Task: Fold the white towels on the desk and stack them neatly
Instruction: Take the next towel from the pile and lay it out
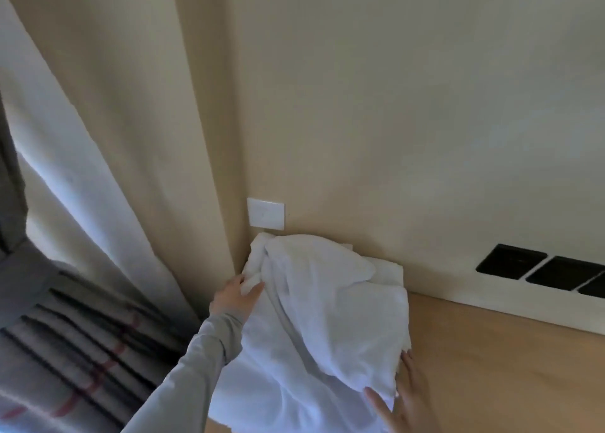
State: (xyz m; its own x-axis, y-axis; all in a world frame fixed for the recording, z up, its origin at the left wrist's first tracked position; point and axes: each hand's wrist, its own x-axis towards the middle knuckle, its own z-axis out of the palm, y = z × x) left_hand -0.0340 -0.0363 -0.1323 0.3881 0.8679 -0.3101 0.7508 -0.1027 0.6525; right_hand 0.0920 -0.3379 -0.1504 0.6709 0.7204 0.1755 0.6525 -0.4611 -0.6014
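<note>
Left grip (234,296): pinching far-left edge of white towels (327,305). Right grip (406,396): released, straight fingers touching near-right edge. Towels: crumpled heap on table (497,360), in wall corner.

we see a pale wooden desk (497,360), its far edge meeting the wall (393,121). on its left end, pushed into the corner, lies a rumpled heap of white towels (327,301), with flatter layers showing underneath at the back.
</note>
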